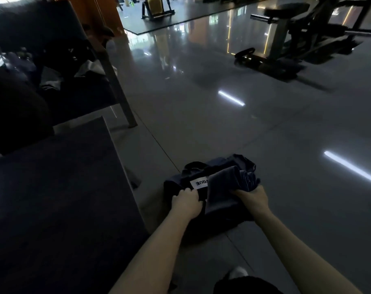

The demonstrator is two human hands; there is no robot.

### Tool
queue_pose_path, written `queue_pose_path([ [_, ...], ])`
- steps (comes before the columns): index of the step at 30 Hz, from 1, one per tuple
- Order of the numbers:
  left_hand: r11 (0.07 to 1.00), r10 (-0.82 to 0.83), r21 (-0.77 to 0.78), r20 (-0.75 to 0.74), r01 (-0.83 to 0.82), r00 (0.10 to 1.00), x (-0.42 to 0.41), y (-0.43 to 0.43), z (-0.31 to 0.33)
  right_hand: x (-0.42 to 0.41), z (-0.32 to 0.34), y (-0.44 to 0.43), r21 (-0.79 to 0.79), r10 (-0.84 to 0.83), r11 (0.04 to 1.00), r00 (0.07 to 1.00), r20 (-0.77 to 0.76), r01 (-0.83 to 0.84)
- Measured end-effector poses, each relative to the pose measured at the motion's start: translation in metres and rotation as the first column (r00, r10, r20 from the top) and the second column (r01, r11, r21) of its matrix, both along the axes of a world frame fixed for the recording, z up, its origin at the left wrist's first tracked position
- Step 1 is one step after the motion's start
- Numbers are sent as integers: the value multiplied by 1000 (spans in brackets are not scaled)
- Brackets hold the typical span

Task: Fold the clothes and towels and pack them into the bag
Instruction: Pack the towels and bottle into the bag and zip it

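**Grey towel held at the mouth of the bag on the floor**

A dark bag [176, 184] is seen lying on the glossy grey floor [243, 128], just beside the right edge of a dark raised surface [53, 198]. A white label [199, 183] with black letters is shown on its top. A folded grey towel [222, 181] is laid across the bag's opening, with darker blue cloth [249, 179] bunched just beyond it. The bag's near rim beside the label is gripped by the left hand [186, 201], fingers curled over the fabric. The near end of the towel is clasped by the right hand [254, 198], fingers wrapped under it. Farther left, a bench [108, 66] is loaded with crumpled clothes [89, 68]. Gym equipment [286, 28] is placed well apart, toward the floor's far right corner.
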State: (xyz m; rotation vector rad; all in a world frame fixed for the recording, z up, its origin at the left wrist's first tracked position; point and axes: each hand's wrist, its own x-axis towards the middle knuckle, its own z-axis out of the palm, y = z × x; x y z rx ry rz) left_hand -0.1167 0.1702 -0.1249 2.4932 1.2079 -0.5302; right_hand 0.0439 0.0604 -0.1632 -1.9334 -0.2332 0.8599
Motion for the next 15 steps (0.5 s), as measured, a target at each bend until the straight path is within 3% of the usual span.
queue_pose_path([
  [8, 987, -145, 29, -220, 155, 965, 56, 47, -87, 41, -63, 26, -81, -69, 994, 997, 21, 71],
  [15, 915, -353, 36, -413, 403, 839, 90, 78, -154, 80, -100, 45, -117, -63, 990, 992, 113, 76],
])
